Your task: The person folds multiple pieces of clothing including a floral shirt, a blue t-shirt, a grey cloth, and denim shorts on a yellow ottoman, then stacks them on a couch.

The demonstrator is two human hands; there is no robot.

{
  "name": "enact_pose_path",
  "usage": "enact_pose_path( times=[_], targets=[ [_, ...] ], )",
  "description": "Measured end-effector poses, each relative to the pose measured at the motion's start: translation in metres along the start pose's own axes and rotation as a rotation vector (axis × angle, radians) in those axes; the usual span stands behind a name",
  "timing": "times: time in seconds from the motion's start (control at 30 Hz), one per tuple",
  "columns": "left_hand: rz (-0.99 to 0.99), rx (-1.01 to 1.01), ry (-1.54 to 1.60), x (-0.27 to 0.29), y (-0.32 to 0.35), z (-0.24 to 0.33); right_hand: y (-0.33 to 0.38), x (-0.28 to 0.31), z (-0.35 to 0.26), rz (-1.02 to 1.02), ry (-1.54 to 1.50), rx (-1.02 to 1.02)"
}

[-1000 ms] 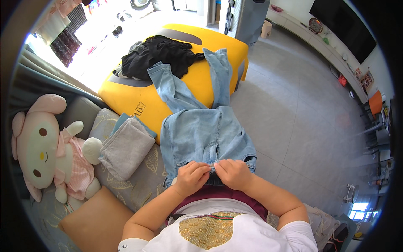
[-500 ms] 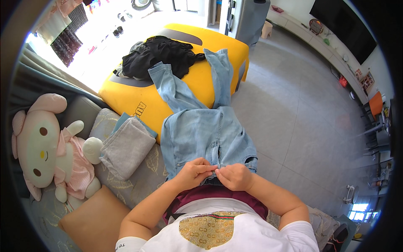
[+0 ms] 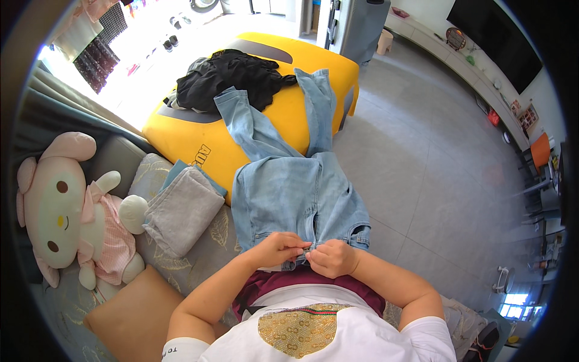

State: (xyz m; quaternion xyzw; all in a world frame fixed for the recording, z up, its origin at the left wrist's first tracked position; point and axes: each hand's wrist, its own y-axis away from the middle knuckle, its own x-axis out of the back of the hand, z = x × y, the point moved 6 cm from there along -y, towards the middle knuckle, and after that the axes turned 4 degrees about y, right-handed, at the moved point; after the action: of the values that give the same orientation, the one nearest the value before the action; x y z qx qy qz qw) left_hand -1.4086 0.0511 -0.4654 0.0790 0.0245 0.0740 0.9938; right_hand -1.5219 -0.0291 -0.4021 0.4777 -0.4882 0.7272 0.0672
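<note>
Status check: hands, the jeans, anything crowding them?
Left hand and right hand both pinching the waistband of the light blue jeans. Legs draped over the yellow pouf. Folded grey cloth alongside, apart from the jeans.

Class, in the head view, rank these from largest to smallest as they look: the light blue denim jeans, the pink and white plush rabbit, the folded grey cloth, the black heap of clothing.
1. Light blue denim jeans
2. Pink and white plush rabbit
3. Black heap of clothing and folded grey cloth: these look alike, and the cloth lies nearer the camera, so no ranking.
</note>
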Motion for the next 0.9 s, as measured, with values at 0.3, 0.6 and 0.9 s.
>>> enact_pose_path(
  times=[0.3, 0.6, 0.9],
  targets=[
    [0.188, -0.149, -0.111, 0.008, -0.002, -0.015, -0.016, 0.010, 0.016, -0.047, 0.067, -0.136],
    [0.222, -0.237, -0.971, 0.019, 0.049, 0.024, 0.089, 0.024, 0.014, -0.390, 0.188, -0.938],
    [0.330, -0.065, -0.870, 0.030, 0.114, -0.040, 0.150, 0.036, 0.004, -0.279, -0.160, -1.486]
  ],
)
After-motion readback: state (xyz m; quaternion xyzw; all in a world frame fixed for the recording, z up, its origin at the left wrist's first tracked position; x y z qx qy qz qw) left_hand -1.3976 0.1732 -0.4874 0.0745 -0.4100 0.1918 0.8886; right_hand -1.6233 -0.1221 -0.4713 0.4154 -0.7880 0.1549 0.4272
